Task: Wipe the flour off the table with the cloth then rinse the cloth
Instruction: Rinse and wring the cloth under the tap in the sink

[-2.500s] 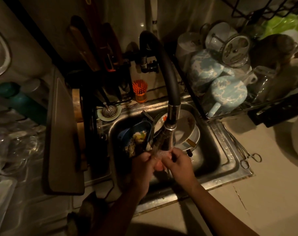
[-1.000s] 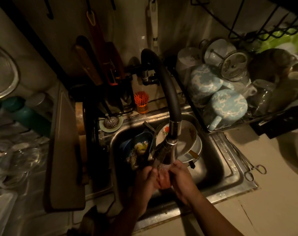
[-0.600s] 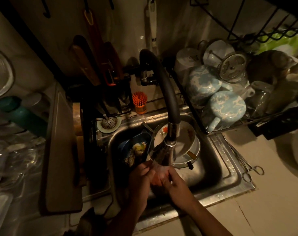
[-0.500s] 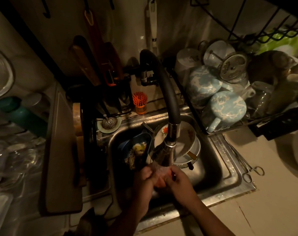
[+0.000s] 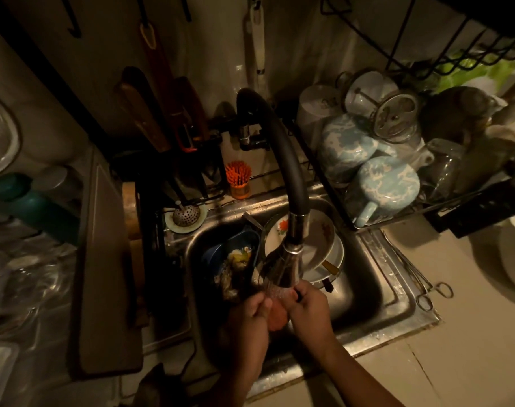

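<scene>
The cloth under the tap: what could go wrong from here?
The cloth is squeezed between the left hand and right hand right under the spray head, so water may splash onto the counter. The blue tub of food scraps sits just beside, so the cloth might pick up dirt.

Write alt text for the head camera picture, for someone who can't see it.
The left hand and right hand hold a reddish cloth under the running faucet above a steel sink with dirty plates. Blue mugs lie stacked to the right.

Hands (image 5: 279, 314) w/ cloth (image 5: 277, 318) under tap (image 5: 282, 268); sink (image 5: 397, 306); rack (image 5: 376, 160) behind-right.
</scene>
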